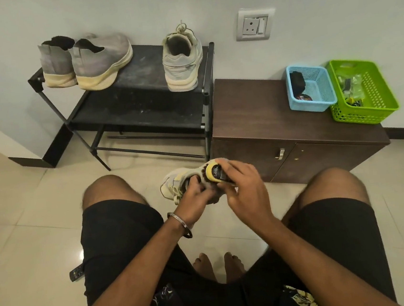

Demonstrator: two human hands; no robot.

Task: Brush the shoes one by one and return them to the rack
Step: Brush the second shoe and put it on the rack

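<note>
Down at the far left, beside my thigh, a black remote control (76,272) is lying on the glossy cream floor tiles (14,202). Against the wall the black metal-framed shoe rack (139,84) is carrying three shoes on its top shelf: a pair of grey knit slip-on sneakers with cream soles (91,62) is sitting at its left end, heels toward me, and a single pale grey-green laced sneaker (182,60) is standing at its right end, also heel toward me.

I am sitting with my knees apart, and between them I am holding the matching pale laced sneaker (174,183) above the floor, just in front of the rack. My left hand (194,198), with a thin metal bangle (179,223) on the wrist, is gripping the sneaker with the fingers curled into its opening near the laces. My right hand (244,188) is curling its fingers round a small shoe brush with a yellow rim and black top (214,172) and pressing it against the shoe's heel end.

To the right of the rack a low dark brown wooden cabinet (255,122) is standing against the wall. On its top, toward the far right, a light blue plastic basket (311,89) is sitting just beside a bright green plastic basket (364,91), each holding small items I cannot make out. A grey wall socket (253,25) is showing above the cabinet.
</note>
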